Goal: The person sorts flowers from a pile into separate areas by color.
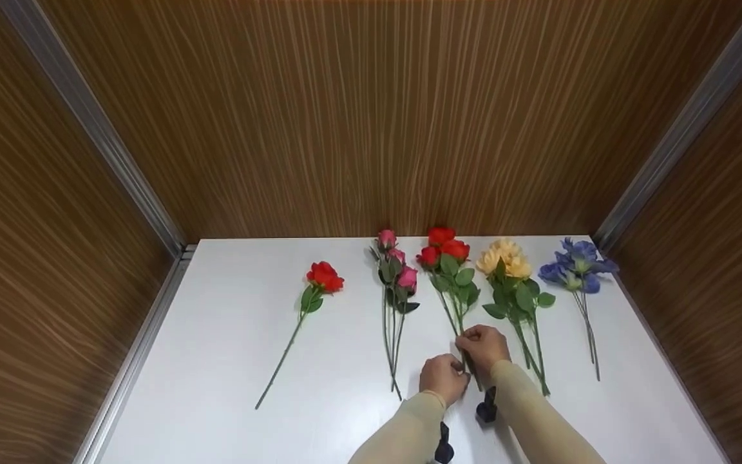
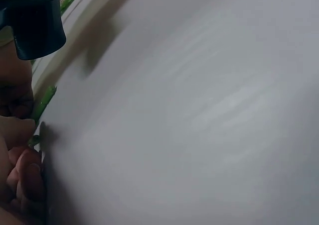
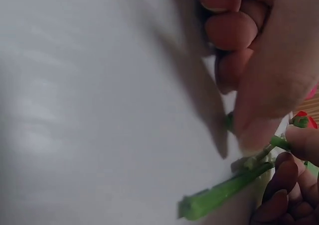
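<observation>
Three red roses (image 1: 443, 248) with green leaves lie together at the back of the white table. My right hand (image 1: 485, 345) pinches their stems partway down between thumb and fingers. Nearer to me, my left hand (image 1: 445, 379) has its thumb and curled fingers on a lower part of one stem. In the right wrist view the large left thumb (image 3: 271, 85) presses beside a green bit of stem, while cut stem ends (image 3: 209, 200) stick out below it. The left wrist view has both hands at its left edge, with a short stem end (image 2: 46, 100) between them.
A single red rose (image 1: 325, 277) lies apart on the left. Pink roses (image 1: 407, 279) lie left of my hands, yellow flowers (image 1: 505, 259) and blue flowers (image 1: 578, 264) to the right. Wood-grain panels (image 1: 371, 116) wall the white table (image 1: 216, 361) behind and at both sides.
</observation>
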Available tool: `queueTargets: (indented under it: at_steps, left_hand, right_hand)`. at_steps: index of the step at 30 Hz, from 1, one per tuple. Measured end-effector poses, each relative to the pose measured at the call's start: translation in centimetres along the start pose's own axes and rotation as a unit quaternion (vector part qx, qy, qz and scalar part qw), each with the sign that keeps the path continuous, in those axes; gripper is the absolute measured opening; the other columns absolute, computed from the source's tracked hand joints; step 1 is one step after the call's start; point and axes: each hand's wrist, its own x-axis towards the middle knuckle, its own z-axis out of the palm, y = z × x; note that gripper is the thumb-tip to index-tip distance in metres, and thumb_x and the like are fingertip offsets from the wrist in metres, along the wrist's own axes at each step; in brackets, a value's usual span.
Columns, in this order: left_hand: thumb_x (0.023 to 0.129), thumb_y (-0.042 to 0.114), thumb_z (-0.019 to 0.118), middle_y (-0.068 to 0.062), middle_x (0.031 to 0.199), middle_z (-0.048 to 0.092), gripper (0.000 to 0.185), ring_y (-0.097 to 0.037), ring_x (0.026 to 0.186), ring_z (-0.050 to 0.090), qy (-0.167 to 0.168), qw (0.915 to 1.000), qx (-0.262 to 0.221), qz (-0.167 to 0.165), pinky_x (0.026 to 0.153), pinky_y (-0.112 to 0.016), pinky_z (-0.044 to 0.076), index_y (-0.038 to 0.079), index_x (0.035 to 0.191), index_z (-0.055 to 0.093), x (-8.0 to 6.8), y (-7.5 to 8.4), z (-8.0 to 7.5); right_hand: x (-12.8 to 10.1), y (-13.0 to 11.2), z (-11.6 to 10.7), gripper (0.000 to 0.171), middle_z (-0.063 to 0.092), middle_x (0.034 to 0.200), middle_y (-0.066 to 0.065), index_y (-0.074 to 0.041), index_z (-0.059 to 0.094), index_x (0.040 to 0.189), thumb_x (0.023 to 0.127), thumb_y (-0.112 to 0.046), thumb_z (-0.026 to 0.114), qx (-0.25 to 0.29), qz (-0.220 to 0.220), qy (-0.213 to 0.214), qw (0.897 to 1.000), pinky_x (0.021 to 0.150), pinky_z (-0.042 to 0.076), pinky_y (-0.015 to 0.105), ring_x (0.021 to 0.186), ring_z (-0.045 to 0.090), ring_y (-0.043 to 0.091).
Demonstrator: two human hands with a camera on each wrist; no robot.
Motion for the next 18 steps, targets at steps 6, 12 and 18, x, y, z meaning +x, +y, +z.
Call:
queueTargets:
  at_steps: [6,12,18]
  left_hand:
    - [0.078,0.008,0.074,0.007,0.066,0.062,0.006,-0.003,0.063,0.056,0.001,0.9978,-0.051,0.043,0.061,-0.022,0.047,0.009,0.075,0.069,-0.7,-0.3,-1.6]
    - [0.081,0.008,0.071,0.008,0.071,0.063,0.005,-0.002,0.067,0.057,-0.013,0.9961,-0.064,0.06,0.064,-0.022,0.048,0.012,0.078,0.07,-0.8,-1.0,-5.8]
    - [0.083,0.009,0.068,0.006,0.073,0.065,0.004,-0.008,0.069,0.059,0.032,0.9951,-0.012,0.093,0.067,-0.025,0.049,0.01,0.083,0.071,-0.2,-4.3,-12.5]
  right_hand:
    - [-0.2,0.4,0.0,0.021,0.066,0.078,0.004,-0.003,0.069,0.09,0.084,-0.023,0.072,-0.02,-0.009,0.008,1.0,0.064,0.047,0.031,0.07,0.058,0.018]
    - [-0.1,0.8,-0.1,0.024,0.066,0.081,0.004,-0.004,0.07,0.094,0.087,-0.026,0.069,-0.027,-0.005,0.001,1.0,0.065,0.047,0.031,0.072,0.058,0.018]
    - [-0.6,0.8,-0.7,0.025,0.065,0.083,0.005,-0.005,0.068,0.094,0.088,-0.029,0.068,-0.029,-0.014,0.0,0.999,0.067,0.045,0.03,0.075,0.057,0.019]
